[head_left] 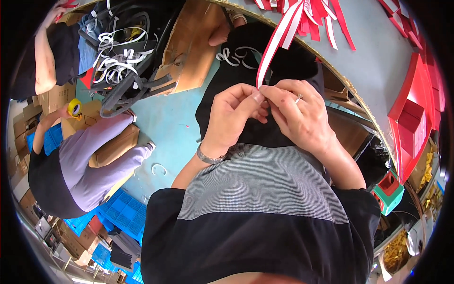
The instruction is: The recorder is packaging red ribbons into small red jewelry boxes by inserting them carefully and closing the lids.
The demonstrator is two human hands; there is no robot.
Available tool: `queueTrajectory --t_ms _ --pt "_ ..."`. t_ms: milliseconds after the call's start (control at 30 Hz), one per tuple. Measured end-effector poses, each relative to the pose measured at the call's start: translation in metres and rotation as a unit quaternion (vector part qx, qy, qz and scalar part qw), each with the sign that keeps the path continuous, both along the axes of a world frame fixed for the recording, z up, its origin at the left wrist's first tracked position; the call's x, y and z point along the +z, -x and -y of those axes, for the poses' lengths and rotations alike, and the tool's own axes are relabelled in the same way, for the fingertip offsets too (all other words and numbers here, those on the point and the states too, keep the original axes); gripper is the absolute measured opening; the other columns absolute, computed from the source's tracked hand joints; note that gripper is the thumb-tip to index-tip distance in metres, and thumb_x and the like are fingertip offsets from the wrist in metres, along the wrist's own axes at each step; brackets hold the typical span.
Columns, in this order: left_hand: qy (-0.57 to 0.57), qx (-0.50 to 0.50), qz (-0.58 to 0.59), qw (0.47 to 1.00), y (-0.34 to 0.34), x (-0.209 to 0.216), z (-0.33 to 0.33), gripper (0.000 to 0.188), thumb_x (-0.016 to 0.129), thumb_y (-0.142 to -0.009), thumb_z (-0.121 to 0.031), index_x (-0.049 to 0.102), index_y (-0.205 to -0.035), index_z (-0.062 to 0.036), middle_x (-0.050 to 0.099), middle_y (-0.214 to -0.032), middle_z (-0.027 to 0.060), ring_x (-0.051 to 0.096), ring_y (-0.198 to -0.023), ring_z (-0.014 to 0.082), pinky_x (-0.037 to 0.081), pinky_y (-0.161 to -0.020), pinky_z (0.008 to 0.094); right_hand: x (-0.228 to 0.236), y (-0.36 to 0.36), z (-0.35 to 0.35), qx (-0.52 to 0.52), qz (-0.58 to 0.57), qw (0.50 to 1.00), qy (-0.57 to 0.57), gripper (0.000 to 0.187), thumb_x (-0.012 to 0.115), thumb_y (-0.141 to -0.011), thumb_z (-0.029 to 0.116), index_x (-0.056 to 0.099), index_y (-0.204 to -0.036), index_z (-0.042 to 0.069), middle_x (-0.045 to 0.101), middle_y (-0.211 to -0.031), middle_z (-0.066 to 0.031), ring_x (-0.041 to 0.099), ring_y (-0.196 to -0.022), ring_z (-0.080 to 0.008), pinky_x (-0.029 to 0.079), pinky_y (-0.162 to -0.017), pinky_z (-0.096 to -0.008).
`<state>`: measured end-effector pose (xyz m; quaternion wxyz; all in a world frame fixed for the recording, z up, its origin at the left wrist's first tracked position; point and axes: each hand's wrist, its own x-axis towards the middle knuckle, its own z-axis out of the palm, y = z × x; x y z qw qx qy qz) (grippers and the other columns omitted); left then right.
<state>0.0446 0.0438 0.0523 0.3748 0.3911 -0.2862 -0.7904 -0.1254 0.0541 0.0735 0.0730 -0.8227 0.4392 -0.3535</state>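
Both my hands meet in front of my lap, pinching the lower end of a red and white strip (pixel 275 45). Thumb and fingertips of my left hand (pixel 231 113) close on the strip's end; a metal band circles that wrist. Pressed against it from the other side are the fingers of my right hand (pixel 298 111), which wears a ring. The strip runs up from my fingertips to the table edge, where a bunch of red and white strips (pixel 309 21) lies. My fingers hide the very end of the strip.
The grey table (pixel 359 66) curves along the upper right, with red folded pieces (pixel 411 113) on it. White strip scraps (pixel 123 61) fill a dark container at upper left. Beside me sits a person (pixel 80 175) near a yellow tape roll (pixel 74 107); another person's arm (pixel 43 61) shows above.
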Motion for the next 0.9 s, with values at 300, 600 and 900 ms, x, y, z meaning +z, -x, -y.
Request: queueTrajectory --t_ms 300,600,900 --pt "0.017 0.001 0.064 0.998 0.005 0.0 -0.003 0.009 0.056 -0.088 -0.003 0.061 -0.088 0.0051 0.064 -0.079 0.007 0.061 -0.067 0.0107 0.055 -0.06 0.0242 -0.013 0.004 -0.01 -0.001 0.114 0.988 -0.107 0.036 0.067 -0.067 -0.001 0.059 -0.101 0.003 0.064 -0.081 -0.0058 0.062 -0.079 -0.0242 0.05 -0.067 -0.0342" --pt "0.15 0.026 0.139 0.978 0.013 0.001 -0.009 0.007 0.057 -0.087 -0.001 0.059 -0.089 0.0056 0.064 -0.08 0.006 0.062 -0.067 0.009 0.054 -0.061 0.0225 -0.021 0.002 -0.015 -0.081 0.114 0.989 -0.042 0.011 0.07 -0.068 0.004 0.064 -0.076 0.005 0.066 -0.077 -0.0034 0.063 -0.07 -0.0202 0.049 -0.063 -0.0327" --pt "0.123 0.029 0.162 0.979 0.013 -0.001 -0.014 0.008 0.059 -0.086 0.0 0.061 -0.087 0.0071 0.066 -0.078 0.0077 0.065 -0.069 0.0111 0.055 -0.064 0.0232 -0.021 -0.002 -0.019 -0.103 0.112 0.987 -0.051 0.013 0.07 -0.065 -0.001 0.066 -0.077 0.004 0.066 -0.071 -0.0046 0.062 -0.064 -0.0191 0.049 -0.061 -0.0294"
